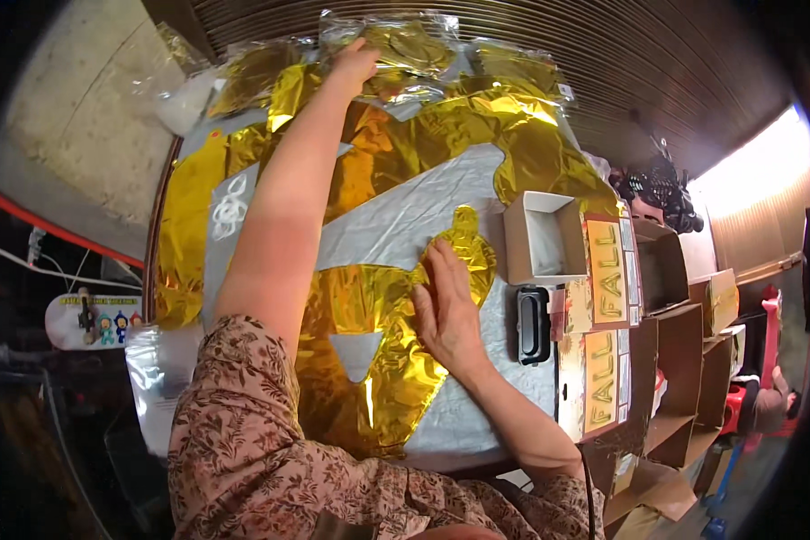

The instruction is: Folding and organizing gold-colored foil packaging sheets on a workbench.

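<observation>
Flat, uninflated gold foil balloons [372,306] cover much of the table; one has a triangular cut-out. My right hand [450,310] lies on the nearest foil, fingers stretched out flat near its rounded tip. At the far edge, my left hand [355,68] reaches a clear plastic packet [411,47] with folded gold foil inside. Its fingers are bent at the packet's left side and seem to pinch it; the fingertips are partly hidden. More packets of folded gold foil [513,67] lie along that edge.
On the right stand an open white box [544,241], a black tray-like device [533,326] and two printed cartons [601,378]. Open cardboard boxes [675,378] are stacked beyond them. A ribbed shutter [603,63] borders the far side. White ribbon [229,207] lies at left.
</observation>
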### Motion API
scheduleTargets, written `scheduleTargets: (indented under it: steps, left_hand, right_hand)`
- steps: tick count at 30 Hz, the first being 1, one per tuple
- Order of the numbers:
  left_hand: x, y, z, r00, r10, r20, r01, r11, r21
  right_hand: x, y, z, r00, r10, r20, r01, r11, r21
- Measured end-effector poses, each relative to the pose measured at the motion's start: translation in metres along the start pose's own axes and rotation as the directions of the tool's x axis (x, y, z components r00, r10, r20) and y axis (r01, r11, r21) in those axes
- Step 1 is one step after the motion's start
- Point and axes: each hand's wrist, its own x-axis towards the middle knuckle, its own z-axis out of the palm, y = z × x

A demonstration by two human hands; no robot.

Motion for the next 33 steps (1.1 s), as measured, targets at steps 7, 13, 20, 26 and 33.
scheduleTargets:
  steps: [7,13,20,26,33]
  left_hand:
    - [0.040,-0.001,-0.007,0.972,0.140,-0.188,0.015,0.764,0.645]
    - [0.004,0.006,0.024,0.918,0.382,-0.106,-0.082,0.443,0.893]
    - [0.007,0.017,-0.002,0.995,-0.096,-0.031,0.097,0.995,0.040]
    - [-0.001,0.024,-0.048,0.890,-0.319,0.326,0.445,0.764,-0.468]
    - [-0.125,0.087,-0.044,0.980,0.048,0.192,0.033,0.916,-0.399]
  right_hand:
    - [0.002,-0.001,0.001,1.000,-0.022,0.009,0.022,0.999,0.046]
    - [0.004,0.000,-0.003,1.000,-0.017,0.004,0.017,0.999,0.049]
    - [0.006,-0.003,0.002,1.000,-0.008,0.002,0.008,0.999,0.036]
    - [0.008,-0.005,0.002,0.997,-0.075,-0.026,0.076,0.997,0.034]
    - [-0.003,0.006,0.006,0.994,-0.088,-0.066,0.089,0.996,0.006]
